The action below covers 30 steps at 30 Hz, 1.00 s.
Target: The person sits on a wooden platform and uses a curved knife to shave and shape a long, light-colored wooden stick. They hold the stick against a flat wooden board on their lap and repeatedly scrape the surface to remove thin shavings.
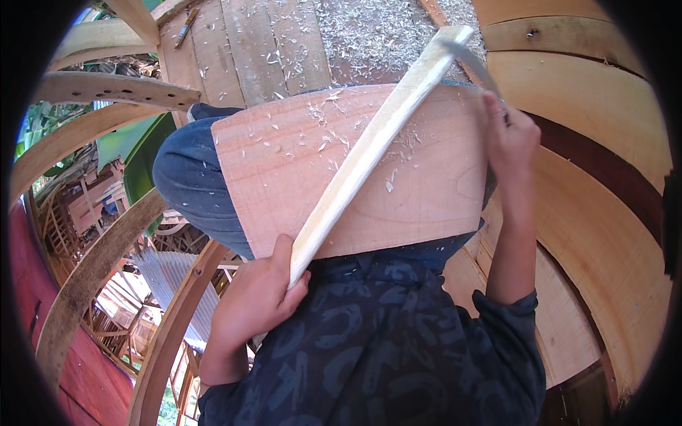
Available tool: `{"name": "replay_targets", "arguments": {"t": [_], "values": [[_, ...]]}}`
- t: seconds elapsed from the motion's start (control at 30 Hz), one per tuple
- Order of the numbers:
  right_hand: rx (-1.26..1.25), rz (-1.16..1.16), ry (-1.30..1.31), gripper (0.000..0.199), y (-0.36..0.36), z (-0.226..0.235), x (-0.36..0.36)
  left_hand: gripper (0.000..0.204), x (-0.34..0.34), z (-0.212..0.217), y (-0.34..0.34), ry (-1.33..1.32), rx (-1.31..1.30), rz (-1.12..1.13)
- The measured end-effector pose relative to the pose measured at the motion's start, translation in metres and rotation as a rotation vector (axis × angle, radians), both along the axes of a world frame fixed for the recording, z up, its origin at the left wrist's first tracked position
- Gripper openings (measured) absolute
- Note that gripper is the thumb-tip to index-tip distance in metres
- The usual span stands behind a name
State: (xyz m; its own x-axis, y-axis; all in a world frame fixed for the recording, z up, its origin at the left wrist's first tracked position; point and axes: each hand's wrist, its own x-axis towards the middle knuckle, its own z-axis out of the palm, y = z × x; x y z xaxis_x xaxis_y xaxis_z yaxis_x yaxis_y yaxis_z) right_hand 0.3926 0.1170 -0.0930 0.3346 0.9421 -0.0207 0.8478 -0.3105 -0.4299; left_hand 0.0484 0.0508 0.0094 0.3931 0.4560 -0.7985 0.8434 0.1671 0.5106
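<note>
**On the broad board across the lap: grip and handling of the pale strip**

From where I watch, the fingers (245, 312) of the left hand (256, 302) are curled fully round the near end of the pale wooden strip (369, 145), thumb up along its side, with no gap showing; I read this as a firm wrap. The right hand (510, 138) is likewise closed, its fingers folded tight about the handle of a metal-bladed tool (469, 60). The handle itself is hidden in the fist, so I cannot tell its form. The blade meets the strip at its far end, just past the far right corner of the board.

The strip lies diagonally on the broad reddish board (284, 163), running from the board's near edge at centre to beyond its far right corner. I judge the strip light, stiff and dry, thin enough to flex or split if levered hard. Its freshly cut faces look smooth, so the near end, where it overhangs the board, is the sound place to hold it.

The board rests on the person's blue-trousered knee (185, 177). Wood shavings (376, 32) litter the board and the plank floor (249, 42) beyond its far edge. Curved wooden ribs (106, 89) rise to the board's left, bent planking (590, 92) to its right.
</note>
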Motion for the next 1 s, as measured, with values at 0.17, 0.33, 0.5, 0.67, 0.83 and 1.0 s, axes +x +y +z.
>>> {"name": "replay_targets", "arguments": {"t": [0.17,0.33,0.5,0.67,0.83,1.0], "values": [[-0.081,-0.075,0.098,0.061,0.002,0.034,0.039,0.032,-0.012,-0.003,-0.009,-0.055,-0.072,0.034],[-0.151,0.350,0.060,0.060,-0.020,0.034,-0.041,0.031,-0.013,-0.005,0.000,-0.093,-0.094,0.074],[-0.122,0.337,-0.089,0.063,-0.001,0.030,-0.034,0.026,-0.015,-0.008,-0.001,-0.114,-0.120,0.091],[-0.044,0.246,-0.042,0.063,-0.001,0.023,-0.032,0.029,-0.015,-0.009,0.002,-0.169,-0.096,0.099],[-0.071,-0.135,-0.049,0.060,0.009,0.011,0.031,0.028,-0.032,-0.018,-0.012,-0.242,-0.103,0.123],[-0.167,-0.023,0.119,0.057,-0.011,0.039,0.013,0.024,-0.033,-0.023,-0.007,-0.311,-0.267,0.239]]}}
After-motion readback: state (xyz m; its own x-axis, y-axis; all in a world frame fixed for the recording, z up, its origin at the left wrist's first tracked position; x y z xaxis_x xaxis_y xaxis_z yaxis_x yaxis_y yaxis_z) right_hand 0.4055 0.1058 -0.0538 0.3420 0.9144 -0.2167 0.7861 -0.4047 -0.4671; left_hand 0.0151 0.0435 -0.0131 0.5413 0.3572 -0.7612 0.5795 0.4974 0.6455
